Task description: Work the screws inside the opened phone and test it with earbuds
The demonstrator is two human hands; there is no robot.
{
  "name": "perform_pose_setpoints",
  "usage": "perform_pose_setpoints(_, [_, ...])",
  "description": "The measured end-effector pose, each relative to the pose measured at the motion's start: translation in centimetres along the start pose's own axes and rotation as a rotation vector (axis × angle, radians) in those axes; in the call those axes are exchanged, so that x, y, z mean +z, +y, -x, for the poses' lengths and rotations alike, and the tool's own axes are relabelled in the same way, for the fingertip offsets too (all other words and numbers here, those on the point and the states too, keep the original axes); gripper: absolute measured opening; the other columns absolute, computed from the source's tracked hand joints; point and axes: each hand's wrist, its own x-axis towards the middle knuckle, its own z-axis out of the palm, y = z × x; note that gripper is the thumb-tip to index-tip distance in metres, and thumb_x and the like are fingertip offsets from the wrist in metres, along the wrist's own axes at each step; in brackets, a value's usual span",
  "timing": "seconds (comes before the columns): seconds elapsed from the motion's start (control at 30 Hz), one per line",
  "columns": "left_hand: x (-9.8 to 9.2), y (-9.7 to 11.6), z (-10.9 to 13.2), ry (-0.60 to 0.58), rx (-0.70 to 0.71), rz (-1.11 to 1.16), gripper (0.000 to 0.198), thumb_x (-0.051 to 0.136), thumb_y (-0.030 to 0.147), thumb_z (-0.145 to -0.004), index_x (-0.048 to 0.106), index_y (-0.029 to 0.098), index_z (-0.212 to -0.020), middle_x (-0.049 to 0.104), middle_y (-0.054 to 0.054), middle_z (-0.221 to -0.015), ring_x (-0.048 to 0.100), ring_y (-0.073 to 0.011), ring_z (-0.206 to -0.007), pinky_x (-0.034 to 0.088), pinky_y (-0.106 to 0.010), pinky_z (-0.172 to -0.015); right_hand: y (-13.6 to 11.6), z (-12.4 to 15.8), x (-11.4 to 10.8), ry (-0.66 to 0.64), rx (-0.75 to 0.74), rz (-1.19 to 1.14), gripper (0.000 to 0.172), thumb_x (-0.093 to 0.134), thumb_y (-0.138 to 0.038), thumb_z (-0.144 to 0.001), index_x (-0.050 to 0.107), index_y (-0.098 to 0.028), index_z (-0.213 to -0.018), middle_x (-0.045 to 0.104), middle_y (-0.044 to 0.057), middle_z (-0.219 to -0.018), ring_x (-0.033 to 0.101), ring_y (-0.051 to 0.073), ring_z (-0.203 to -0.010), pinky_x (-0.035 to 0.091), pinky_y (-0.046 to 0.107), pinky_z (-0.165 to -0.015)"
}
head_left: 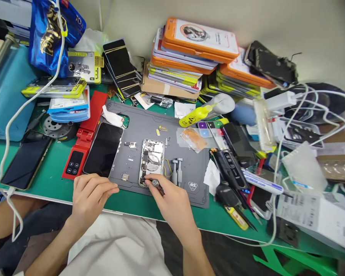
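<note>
An opened phone body (151, 157) with its inner parts bare lies on the grey work mat (189, 168). My right hand (171, 199) is closed around a short grey screwdriver (158, 184) at the lower end of that phone. To its left, my left hand (93, 191) hovers by the mat's front edge, thumb and fingertips pinched together; whatever they hold is too small to make out. Just beyond that hand rests a black phone screen (104, 149). Small loose parts, among them a metal piece (125, 176), are scattered between screen and phone. Two grey screwdrivers (177, 172) lie right of the phone.
A red tool with a button panel (76, 163) borders the mat's left side. Orange boxes (201, 38) are stacked at the back. Cables, a yellow bottle (194, 116), a white pen-like tool (261, 182) and other tools crowd the right. Another person's arm (11, 216) shows at lower left.
</note>
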Motion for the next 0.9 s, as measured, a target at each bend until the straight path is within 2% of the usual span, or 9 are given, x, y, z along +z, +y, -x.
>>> perform_pose_setpoints(0.17, [0.3,-0.4,0.3,0.018,-0.033,0.022,0.010,0.080,0.016,-0.100,0.073,0.023,-0.100,0.079,0.002,-0.091,0.064,-0.0176,-0.094,0.045,-0.035,-0.090,-0.1,-0.5,-0.1,-0.092,-0.010,0.040,0.016,0.059,-0.026,-0.110,0.073,-0.031,-0.115,0.081,-0.008,-0.098,0.070,0.012,-0.067,0.045,0.025,-0.063])
perform_pose_setpoints(0.4, [0.4,-0.7,0.6,0.032,-0.049,0.045,0.012,0.082,0.016,-0.098,0.072,0.022,-0.101,0.078,0.001,-0.091,0.064,-0.0175,-0.093,0.045,-0.035,-0.089,-0.5,-1.6,-0.6,-0.169,-0.001,0.092,0.010,0.060,-0.024,-0.109,0.068,-0.029,-0.109,0.076,-0.011,-0.082,0.067,0.013,-0.058,0.045,0.024,-0.059])
perform_pose_setpoints(0.53, [0.3,-0.8,0.6,0.037,-0.051,0.052,0.011,0.082,0.016,-0.099,0.073,0.022,-0.102,0.078,0.002,-0.091,0.065,-0.0168,-0.092,0.045,-0.034,-0.088,-0.5,-1.2,-0.4,-0.100,-0.016,0.124,0.011,0.061,-0.029,-0.110,0.068,-0.029,-0.118,0.077,-0.009,-0.084,0.069,0.014,-0.060,0.046,0.025,-0.055])
perform_pose_setpoints(0.63, [0.2,-0.8,0.5,0.039,-0.051,0.061,0.010,0.081,0.016,-0.099,0.073,0.022,-0.102,0.078,0.002,-0.090,0.064,-0.0159,-0.091,0.044,-0.034,-0.088,-0.1,-0.3,0.0,-0.009,-0.054,0.147,0.025,0.058,-0.032,-0.112,0.068,-0.028,-0.134,0.083,-0.001,-0.111,0.080,0.017,-0.083,0.054,0.026,-0.065])
perform_pose_setpoints(0.7, [0.2,-0.9,0.5,0.041,-0.050,0.065,0.011,0.082,0.017,-0.099,0.073,0.022,-0.101,0.078,0.003,-0.089,0.065,-0.0157,-0.091,0.044,-0.034,-0.088,0.3,0.3,0.3,0.026,-0.101,0.149,0.028,0.054,-0.030,-0.113,0.071,-0.027,-0.135,0.082,0.001,-0.121,0.081,0.017,-0.095,0.058,0.026,-0.074])
perform_pose_setpoints(0.9, [0.2,-0.9,0.5,0.045,-0.040,0.051,0.012,0.084,0.019,-0.098,0.073,0.024,-0.098,0.079,0.003,-0.088,0.065,-0.0163,-0.091,0.045,-0.034,-0.089,0.6,0.9,0.9,0.096,-0.165,0.122,0.025,0.051,-0.023,-0.112,0.075,-0.023,-0.118,0.083,0.001,-0.108,0.080,0.015,-0.091,0.058,0.024,-0.075])
